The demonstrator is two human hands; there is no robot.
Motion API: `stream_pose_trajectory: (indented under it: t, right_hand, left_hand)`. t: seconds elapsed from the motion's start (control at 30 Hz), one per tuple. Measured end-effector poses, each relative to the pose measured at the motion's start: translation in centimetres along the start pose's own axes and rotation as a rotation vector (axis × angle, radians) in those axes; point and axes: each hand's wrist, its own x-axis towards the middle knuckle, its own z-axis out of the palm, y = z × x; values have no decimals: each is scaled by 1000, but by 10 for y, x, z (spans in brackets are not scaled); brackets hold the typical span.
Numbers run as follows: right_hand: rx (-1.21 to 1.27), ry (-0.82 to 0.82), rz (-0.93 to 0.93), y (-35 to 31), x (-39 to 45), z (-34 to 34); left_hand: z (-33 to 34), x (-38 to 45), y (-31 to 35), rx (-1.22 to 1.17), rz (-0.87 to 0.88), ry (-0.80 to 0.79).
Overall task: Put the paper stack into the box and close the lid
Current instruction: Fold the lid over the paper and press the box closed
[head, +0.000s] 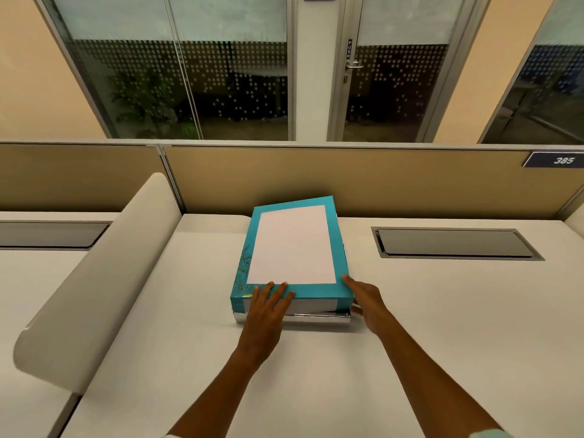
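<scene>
Teal lid [249, 248] with white centre panel lay over silver box base [316, 319], not fully down: near edge raised slightly, a gap showing above the silver rim. Box sat mid-counter [410, 311], close to tan partition [379, 178], turned a little askew. White edge of paper stack [311, 306] visible in the gap under lid's front wall, inside the box. Left hand [268, 308] flat, fingers spread and uncurled, pressed on lid's near-left front edge, gripping nothing. Right hand [366, 300] at near-right corner, index fingertip touching lid's top corner, palm alongside the box side; loose, not clenched around anything. Grey cable hatch [455, 243] set in counter well apart to the right. Number plate 385 [556, 159] on partition.
</scene>
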Motion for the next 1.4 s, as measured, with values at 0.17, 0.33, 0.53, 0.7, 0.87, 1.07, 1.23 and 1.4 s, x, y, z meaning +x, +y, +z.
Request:
stream_pose_trajectory:
  t: [0.17, 0.33, 0.53, 0.7, 0.87, 1.07, 1.23, 1.4]
  right_hand:
    - [-75, -12, -43, 1, 3, 0]
    - [-129, -23, -97, 1, 0, -1]
    - [-130, 25, -135, 11, -10, 1]
    - [-210, 62, -147, 20, -12, 5]
    - [-352, 99, -196, 21, -15, 8]
    - [-556, 123, -240, 29, -9, 14]
    - [-825, 183, -338, 28, 1, 19]
    - [-1168, 139, -453, 19, 14, 28]
  left_hand:
    - [-10, -7, -13, -34, -153, 112]
    - [-22, 1, -30, -518, -926, 269]
    - [-36, 7, -28, -859, -914, 288]
    - [-30, 3, -31, -863, -890, 267]
    - [-25, -1, -31, -828, -901, 304]
    - [-15, -3, -34, -786, -890, 285]
    - [-2, 4, -58, -507, -657, 57]
    - [-8, 31, -66, -221, -405, -216]
